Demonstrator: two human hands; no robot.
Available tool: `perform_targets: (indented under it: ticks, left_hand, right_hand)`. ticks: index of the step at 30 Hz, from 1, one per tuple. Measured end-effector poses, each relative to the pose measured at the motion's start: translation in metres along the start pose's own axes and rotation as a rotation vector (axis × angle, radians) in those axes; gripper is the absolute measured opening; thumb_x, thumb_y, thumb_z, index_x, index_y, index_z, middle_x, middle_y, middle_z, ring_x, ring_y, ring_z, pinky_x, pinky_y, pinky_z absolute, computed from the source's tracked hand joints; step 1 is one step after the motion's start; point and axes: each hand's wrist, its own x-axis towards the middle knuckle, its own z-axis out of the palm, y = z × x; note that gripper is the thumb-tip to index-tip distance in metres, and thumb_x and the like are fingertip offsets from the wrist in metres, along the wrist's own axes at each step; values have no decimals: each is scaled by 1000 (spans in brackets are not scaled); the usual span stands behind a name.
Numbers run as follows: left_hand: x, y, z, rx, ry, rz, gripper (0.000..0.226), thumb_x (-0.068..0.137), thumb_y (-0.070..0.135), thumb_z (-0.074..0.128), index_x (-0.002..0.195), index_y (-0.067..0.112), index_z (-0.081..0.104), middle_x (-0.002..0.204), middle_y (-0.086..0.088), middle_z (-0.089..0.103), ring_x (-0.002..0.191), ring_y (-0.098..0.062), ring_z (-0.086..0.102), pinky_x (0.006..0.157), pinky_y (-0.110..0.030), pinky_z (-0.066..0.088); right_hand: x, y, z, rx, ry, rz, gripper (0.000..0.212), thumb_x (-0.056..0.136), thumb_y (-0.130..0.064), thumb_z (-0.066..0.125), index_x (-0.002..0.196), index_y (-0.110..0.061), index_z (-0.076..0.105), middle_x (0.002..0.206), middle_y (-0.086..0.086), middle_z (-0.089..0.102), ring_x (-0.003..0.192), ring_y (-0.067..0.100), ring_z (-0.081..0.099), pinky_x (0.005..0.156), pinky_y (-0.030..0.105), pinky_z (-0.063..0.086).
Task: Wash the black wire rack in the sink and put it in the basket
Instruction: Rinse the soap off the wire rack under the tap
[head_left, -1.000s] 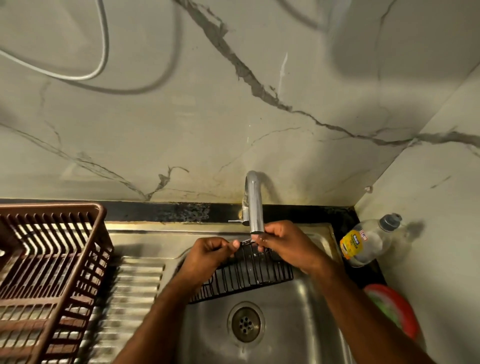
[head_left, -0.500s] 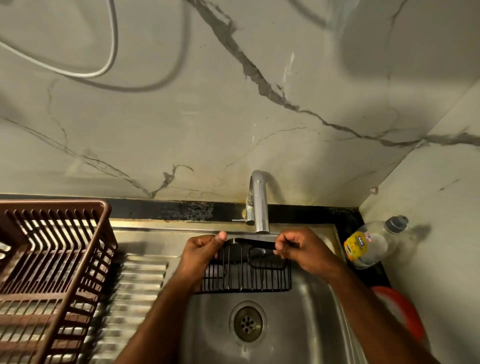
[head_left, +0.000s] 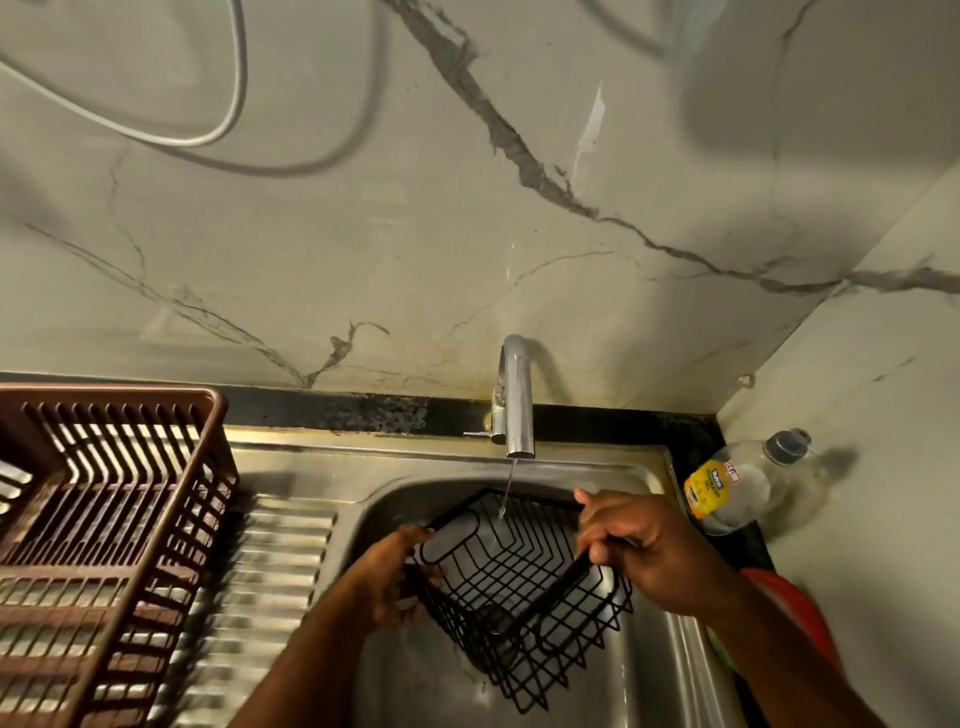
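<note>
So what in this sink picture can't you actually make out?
All from the head view:
- Drain: hidden behind the black wire rack held over the sink.
- Left hand fingertips: blurred and behind the rack's edge.
- Brown basket: cut off by the left and bottom edges.
- Red object: mostly hidden by the right hand's forearm.
- Bottle label: too small to read.

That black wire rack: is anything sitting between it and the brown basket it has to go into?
Nothing visible does. Both hands hold the black wire rack over the sink; only the bare ribbed drainboard lies between it and the open-topped brown basket.
</note>
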Motion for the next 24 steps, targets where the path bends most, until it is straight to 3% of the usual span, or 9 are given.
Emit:
perform_targets:
  ticks: [2, 4, 8, 10, 13, 16, 19, 22, 24]
  left_hand:
    - [-5, 4, -9, 99, -50, -15, 45, 89, 50, 61, 122, 19, 66, 107, -9, 79, 97, -22, 62, 74, -32, 37]
    - [-7, 6, -18, 141, -128, 3, 50, 87, 54, 64, 123, 20, 69, 108, -8, 78, 86, -20, 62, 73, -32, 39]
    - [-7, 7, -23, 289, -179, 6, 51, 87, 57, 67, 118, 17, 74, 100, -11, 77, 61, -14, 58, 59, -24, 44]
    - [-9, 5, -21, 409, -184, 42, 36, 94, 46, 62, 110, 20, 79, 97, -5, 74, 69, -13, 60, 63, -25, 48]
    - [-9, -2, -19, 452, -109, 148, 22, 91, 26, 62, 101, 21, 81, 109, -7, 70, 98, -24, 64, 88, -42, 54]
    - [-9, -12, -15, 207, -94, 130, 35, 95, -2, 41, 116, 6, 68, 113, -19, 69, 101, -36, 73, 90, -51, 58]
    - [-9, -16, -5, 195, -53, 175, 25, 101, 3, 40, 117, 7, 59, 115, -18, 69, 94, -36, 74, 76, -47, 60]
    - [-14, -14, 11, 243, 32, 238, 15, 104, 9, 42, 103, 11, 57, 109, -17, 68, 83, -31, 70, 61, -35, 51]
    - [-19, -11, 24, 282, 110, 272, 17, 104, 9, 43, 95, 13, 56, 109, -18, 68, 85, -30, 68, 62, -33, 50]
  right_hand:
    - [-10, 5, -12, -98, -15, 3, 17, 90, -10, 69, 84, -25, 73, 80, -9, 68, 78, 14, 67, 114, 44, 41]
    - [-17, 5, -24, -239, -28, -26, 26, 85, 1, 69, 78, -24, 70, 78, -10, 66, 79, 12, 65, 107, 49, 47]
    - [-16, -8, -28, -483, -117, -198, 35, 78, 7, 72, 80, -28, 65, 84, -14, 65, 90, 1, 62, 104, 35, 49]
    - [-14, -13, -27, -551, -184, -262, 30, 80, 0, 67, 82, -29, 65, 89, -15, 66, 96, -1, 62, 105, 32, 47]
    - [-13, 1, -28, -642, -244, -237, 21, 81, -9, 66, 81, -30, 66, 89, -15, 67, 100, 3, 64, 93, 29, 54]
    - [-15, 25, -28, -724, -330, -71, 25, 75, -7, 70, 77, -32, 65, 85, -16, 65, 94, 5, 63, 80, 32, 55]
    - [-9, 35, -23, -817, -358, 182, 20, 74, -12, 60, 77, -30, 65, 83, -19, 59, 87, 3, 56, 80, 30, 45]
    - [9, 36, -1, -829, -341, 426, 33, 81, -11, 59, 105, -30, 72, 107, -11, 69, 104, 11, 61, 90, 26, 46]
    - [25, 35, 22, -814, -317, 537, 39, 86, -10, 59, 119, -29, 69, 117, -5, 69, 109, 17, 64, 94, 30, 51]
